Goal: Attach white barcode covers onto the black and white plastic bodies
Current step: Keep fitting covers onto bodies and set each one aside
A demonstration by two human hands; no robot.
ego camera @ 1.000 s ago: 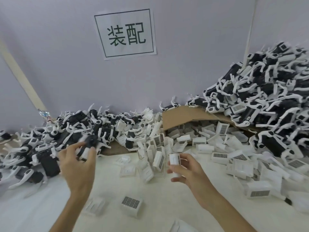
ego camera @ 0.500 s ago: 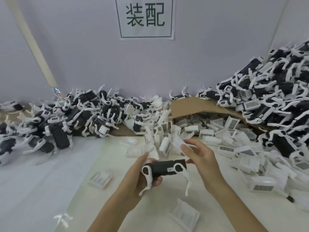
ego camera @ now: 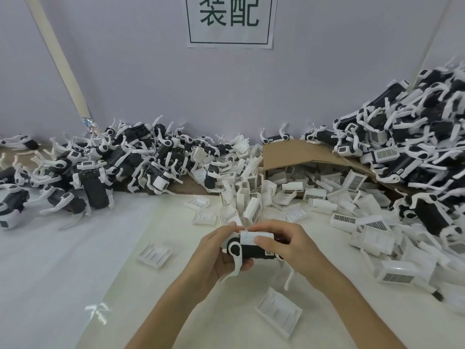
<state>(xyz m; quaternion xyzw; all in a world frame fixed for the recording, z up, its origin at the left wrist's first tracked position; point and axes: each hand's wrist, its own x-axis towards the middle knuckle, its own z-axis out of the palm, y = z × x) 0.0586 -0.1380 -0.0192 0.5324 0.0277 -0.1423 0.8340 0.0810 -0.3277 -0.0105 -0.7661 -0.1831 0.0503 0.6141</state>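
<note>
Black plastic with white legs, the body [ego camera: 251, 251] is held just above the pale desk [ego camera: 75, 273], close to the person and about midway between left and right. The left hand [ego camera: 214, 258] has its grip clamped round the body's left end, fingers curled beneath and thumb on top. The right hand [ego camera: 294, 248] closes its grip over the right end, its thumb pressing on a white barcode cover [ego camera: 253, 236] that lies on the body's top face. Whether the cover is fully seated I cannot tell.

One loose cover [ego camera: 279, 314] lies ribbed side up on the desk, nearer than the hands, and a second loose cover [ego camera: 154, 255] lies to their left. Farther back, a spill of covers [ego camera: 289, 197] spreads from under a bent sheet of cardboard [ego camera: 289, 154]. A low heap [ego camera: 113, 167] of black and white bodies lies at the far left, and a taller heap [ego camera: 415, 147] rises at the right. A paper sign [ego camera: 229, 18] hangs on the wall [ego camera: 151, 84].
</note>
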